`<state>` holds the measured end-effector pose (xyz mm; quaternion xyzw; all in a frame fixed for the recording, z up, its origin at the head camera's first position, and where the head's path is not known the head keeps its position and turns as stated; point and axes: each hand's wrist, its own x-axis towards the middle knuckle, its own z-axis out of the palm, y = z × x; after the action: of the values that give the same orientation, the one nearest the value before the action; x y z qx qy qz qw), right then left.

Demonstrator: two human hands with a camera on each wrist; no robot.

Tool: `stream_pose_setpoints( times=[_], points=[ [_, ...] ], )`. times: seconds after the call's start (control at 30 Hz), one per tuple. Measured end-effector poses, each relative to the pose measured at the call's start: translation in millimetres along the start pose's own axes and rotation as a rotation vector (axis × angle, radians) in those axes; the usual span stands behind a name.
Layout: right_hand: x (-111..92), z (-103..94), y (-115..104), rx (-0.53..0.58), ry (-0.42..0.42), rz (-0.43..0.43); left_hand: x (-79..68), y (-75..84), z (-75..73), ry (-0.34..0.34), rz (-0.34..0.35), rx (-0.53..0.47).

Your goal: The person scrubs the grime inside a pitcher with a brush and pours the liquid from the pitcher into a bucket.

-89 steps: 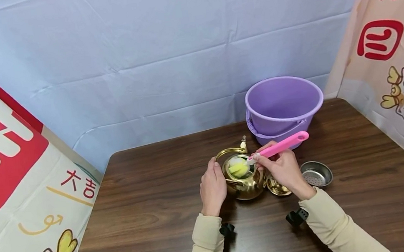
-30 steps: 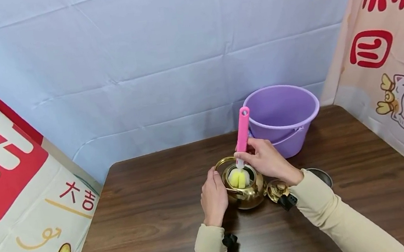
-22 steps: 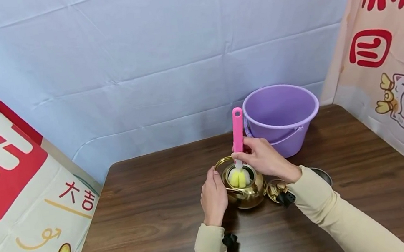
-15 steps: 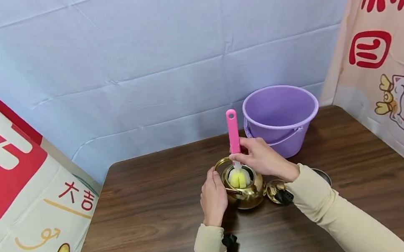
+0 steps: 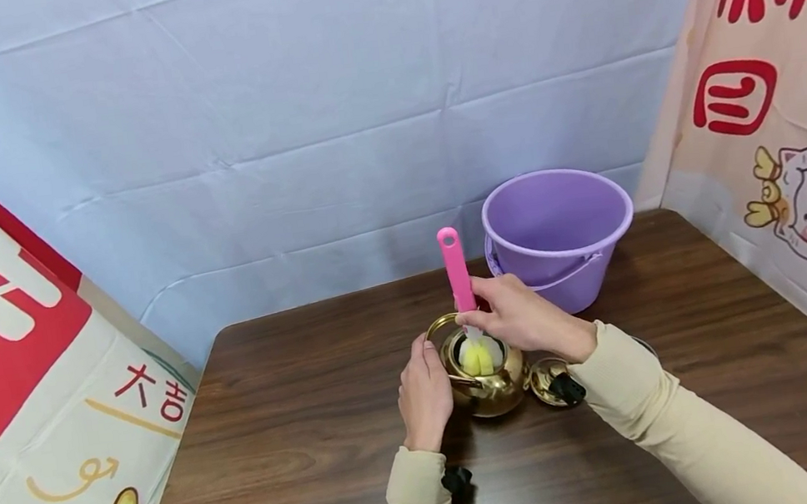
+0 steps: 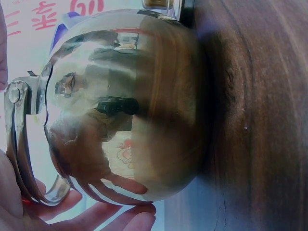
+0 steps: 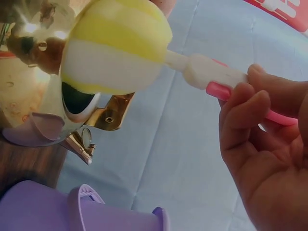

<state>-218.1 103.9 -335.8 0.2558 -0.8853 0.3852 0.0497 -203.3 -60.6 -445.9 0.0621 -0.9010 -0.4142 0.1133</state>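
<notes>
Head view: the right hand [image 5: 524, 313] pinches the pink-handled brush [image 5: 457, 275] low on its grip, between thumb and fingers. The grip rises above those fingers, its top leaning to the left; the yellow-and-white sponge [image 5: 479, 358] sits just below them, at the mouth of the brass kettle [image 5: 497, 396]. The left hand [image 5: 424, 392] holds the kettle from the left, fingers beside its handle [image 5: 439, 325]. The gold lid [image 5: 544, 382] lies on the table [image 5: 301, 399], nearer the person than the right fingers and to their right, close to the kettle. The purple bucket [image 5: 573, 281] stands beyond the right fingers, on their right.

Left wrist view: the left fingers [image 6: 137, 219] reach past the handle and curve against the kettle, 2 or more fingertips touching its shiny belly. A person is reflected there.

Right wrist view: the right thumb and fingers [image 7: 236, 108] pinch the brush close to its white stem [image 7: 202, 72]. The sponge is off the fingertips, across the stem, with much of it showing outside the kettle's dark mouth [image 7: 77, 100]. The bucket is well apart from these fingers.
</notes>
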Motion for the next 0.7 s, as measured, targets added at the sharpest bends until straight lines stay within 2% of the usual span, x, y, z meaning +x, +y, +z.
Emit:
stream_pose_setpoints(
  times=[0.47,0.7],
  points=[
    [0,-2.3,-7,-0.100,-0.088,-0.092,-0.6,-1.5,-1.2,-0.009,0.001,0.008],
    [-1,-2.2,-11,-0.146,-0.104,-0.156,-0.1,-1.5,-2.2,-0.015,0.007,0.006]
  ],
)
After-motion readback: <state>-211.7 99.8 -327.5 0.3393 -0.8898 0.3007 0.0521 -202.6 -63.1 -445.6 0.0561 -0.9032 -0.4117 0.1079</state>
